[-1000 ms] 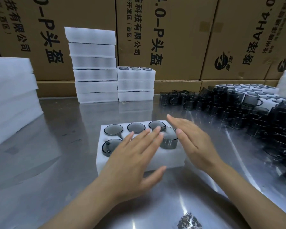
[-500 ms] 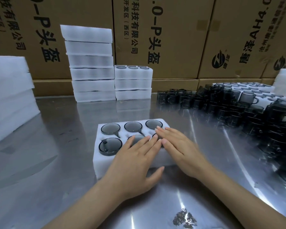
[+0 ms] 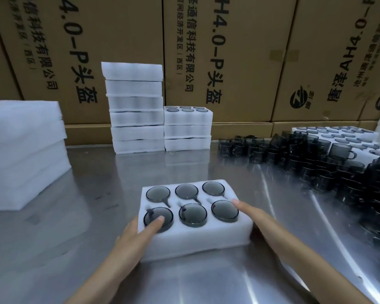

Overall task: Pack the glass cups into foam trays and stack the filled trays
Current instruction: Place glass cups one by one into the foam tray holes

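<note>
Both hands, flat on the cups a moment ago, now clasp the foam tray at 6 o'clock, left hand and right hand curled round its ends, so all 6 cups look seated, ready for the short stack at 12 o'clock.

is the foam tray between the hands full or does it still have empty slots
Full. All six round slots of the foam tray hold a dark glass cup, three in the far row, three in the near.

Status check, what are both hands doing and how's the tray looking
Left hand and right hand grip the foam tray at its ends. All six pockets hold cups. Shorter stack at back, nothing between.
</note>
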`<control>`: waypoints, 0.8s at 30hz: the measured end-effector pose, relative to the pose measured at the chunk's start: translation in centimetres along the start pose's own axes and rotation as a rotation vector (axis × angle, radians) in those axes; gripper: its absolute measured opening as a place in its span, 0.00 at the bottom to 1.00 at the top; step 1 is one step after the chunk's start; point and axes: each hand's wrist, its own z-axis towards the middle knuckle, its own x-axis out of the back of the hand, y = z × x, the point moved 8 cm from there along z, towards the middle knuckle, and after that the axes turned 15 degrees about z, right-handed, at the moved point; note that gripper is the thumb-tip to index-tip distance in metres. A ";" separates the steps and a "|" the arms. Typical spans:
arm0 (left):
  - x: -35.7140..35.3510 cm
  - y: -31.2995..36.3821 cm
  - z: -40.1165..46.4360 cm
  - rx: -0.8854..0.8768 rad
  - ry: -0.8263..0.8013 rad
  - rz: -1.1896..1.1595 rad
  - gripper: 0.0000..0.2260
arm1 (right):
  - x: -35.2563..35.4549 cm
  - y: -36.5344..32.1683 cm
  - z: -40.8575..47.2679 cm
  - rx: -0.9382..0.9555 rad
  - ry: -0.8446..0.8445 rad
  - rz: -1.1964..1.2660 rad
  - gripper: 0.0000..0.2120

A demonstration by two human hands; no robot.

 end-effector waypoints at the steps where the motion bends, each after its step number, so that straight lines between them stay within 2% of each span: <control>1: 0.0 -0.1 0.3 0.005 0.032 -0.083 0.27 | -0.1 0.2 0.1 -0.036 -0.021 0.095 0.30; 4: -0.5 0.8 1.5 0.004 0.056 -0.343 0.20 | -1.7 -1.8 1.1 0.035 -0.144 0.488 0.23; 7: -1.2 2.4 3.7 -0.018 0.062 -0.569 0.15 | -2.9 -4.7 2.6 0.147 -0.144 0.790 0.24; 10: -1.1 3.7 5.8 -0.011 0.189 -0.688 0.16 | -4.2 -6.6 4.7 0.229 -0.082 0.941 0.23; 14: -1.2 6.0 8.5 -0.092 0.282 -0.651 0.19 | -7.6 -5.6 8.0 0.044 -0.059 0.947 0.21; 18: -1.1 6.7 11.5 -0.132 0.255 -0.479 0.28 | -7.6 -4.4 11.5 -0.098 0.127 0.866 0.18; 20: -1.3 6.9 13.1 -0.253 0.169 -0.384 0.27 | -6.7 -5.1 13.6 -0.081 0.208 0.896 0.18; 21: -1.7 6.5 14.1 -0.309 0.140 -0.237 0.24 | -6.2 -5.7 14.9 -0.058 0.227 0.937 0.18; 22: -2.5 5.8 14.7 -0.333 0.112 0.059 0.23 | -5.7 -6.6 16.1 -0.029 0.234 0.977 0.18; 24: -4.0 2.5 15.9 -0.339 0.074 0.700 0.27 | -5.0 -8.7 18.8 0.018 0.234 1.039 0.19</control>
